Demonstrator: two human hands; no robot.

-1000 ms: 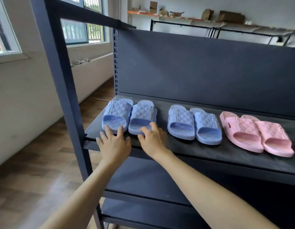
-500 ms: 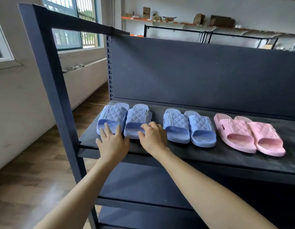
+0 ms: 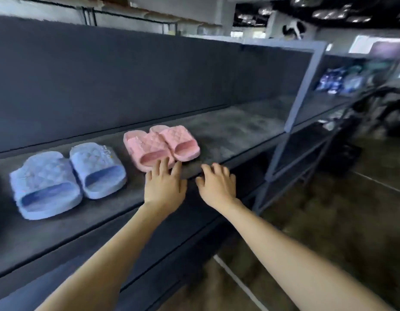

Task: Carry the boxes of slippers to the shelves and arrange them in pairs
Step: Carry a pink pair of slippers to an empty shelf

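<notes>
Dark metal shelf (image 3: pixel 228 131) carries the pink slipper pair (image 3: pixel 160 144), side by side near its front edge. My left hand (image 3: pixel 164 187) lies flat, fingertips apparently touching the nearer slipper, though blur hides the contact; its grip holds nothing. My right hand (image 3: pixel 217 187) is just beside it, grip loosely spread, holding nothing. A blue slipper pair (image 3: pixel 66 176) sits further left.

Mid-frame, our left grip (image 3: pixel 164 187) touched the pink slippers (image 3: pixel 159 145) with straight fingers; our right grip (image 3: pixel 217 187) lay just beside it on the shelf (image 3: pixel 239 131). Blue slippers (image 3: pixel 66 176) sat paired lower left.
</notes>
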